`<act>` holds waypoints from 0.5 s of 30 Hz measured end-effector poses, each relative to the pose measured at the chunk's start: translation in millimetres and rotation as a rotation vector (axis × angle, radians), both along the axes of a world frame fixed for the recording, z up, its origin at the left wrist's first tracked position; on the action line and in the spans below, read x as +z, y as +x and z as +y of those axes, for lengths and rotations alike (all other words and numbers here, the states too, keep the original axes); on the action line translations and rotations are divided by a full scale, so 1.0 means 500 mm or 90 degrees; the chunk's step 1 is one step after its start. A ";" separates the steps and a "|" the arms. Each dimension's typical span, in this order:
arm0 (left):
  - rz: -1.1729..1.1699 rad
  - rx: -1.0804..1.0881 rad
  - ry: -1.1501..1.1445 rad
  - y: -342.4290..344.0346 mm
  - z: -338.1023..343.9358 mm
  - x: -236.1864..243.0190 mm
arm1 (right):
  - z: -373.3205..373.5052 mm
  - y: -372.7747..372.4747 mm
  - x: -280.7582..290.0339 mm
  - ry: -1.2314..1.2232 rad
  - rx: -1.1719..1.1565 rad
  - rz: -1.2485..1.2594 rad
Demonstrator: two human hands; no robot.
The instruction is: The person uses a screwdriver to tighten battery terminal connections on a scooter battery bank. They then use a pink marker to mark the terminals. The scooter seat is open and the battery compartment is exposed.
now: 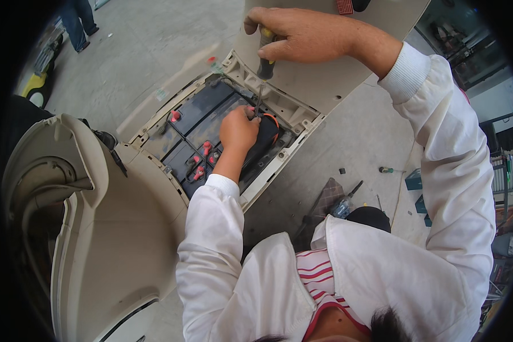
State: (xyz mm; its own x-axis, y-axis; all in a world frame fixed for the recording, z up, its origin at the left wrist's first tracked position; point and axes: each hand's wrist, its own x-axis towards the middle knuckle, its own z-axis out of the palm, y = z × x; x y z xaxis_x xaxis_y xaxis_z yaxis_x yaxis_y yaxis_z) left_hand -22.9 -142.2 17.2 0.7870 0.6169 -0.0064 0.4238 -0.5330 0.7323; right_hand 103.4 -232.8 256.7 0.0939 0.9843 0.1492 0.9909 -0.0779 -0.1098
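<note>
A white zip-front jacket (393, 273) and a red-and-white striped shirt (315, 272) fill the lower part of the frame, with dark hair (389, 326) cut off by the bottom edge.

At upper centre, the right hand (303, 36) wraps a screwdriver with a black-and-yellow handle (265, 69), its slim metal shaft slanting down to the left hand (237, 131). The left hand's fingertips are bunched at the shaft's lower end; what they may be pinching is hidden, so I cannot tell whether they grip anything.

Beneath lie dusty dark-grey battery blocks (211, 105) in a beige-framed compartment (280, 165); the left hand and forearm cover part of them, leaving their number unclear. At least four red terminal caps (175, 115) show, plus one orange cable loop (277, 122) at centre. One pale sticker (161, 93) on the compartment's upper-left side carries marks too small to read.

Right of centre, the floor holds one green-handled screwdriver (386, 170), one blue-and-black power tool (341, 208), partly covered, and three teal boxes (414, 180). At upper left, two blue-trousered legs (73, 24) are cropped by the frame.
</note>
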 end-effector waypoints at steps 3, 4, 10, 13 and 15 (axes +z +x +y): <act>-0.017 0.008 0.001 -0.004 0.019 -0.022 | 0.008 -0.029 -0.009 0.062 0.063 -0.012; 0.028 0.013 -0.022 -0.012 0.014 0.005 | 0.015 -0.036 -0.009 0.008 -0.021 -0.091; -0.039 0.022 -0.013 0.016 -0.018 -0.029 | -0.042 -0.005 0.004 -0.003 0.072 0.165; -0.039 0.036 -0.036 -0.005 -0.003 -0.037 | 0.021 -0.070 0.035 -0.198 -0.146 0.044; -0.052 0.044 -0.040 -0.002 -0.001 -0.040 | 0.023 -0.069 0.043 -0.177 -0.174 0.035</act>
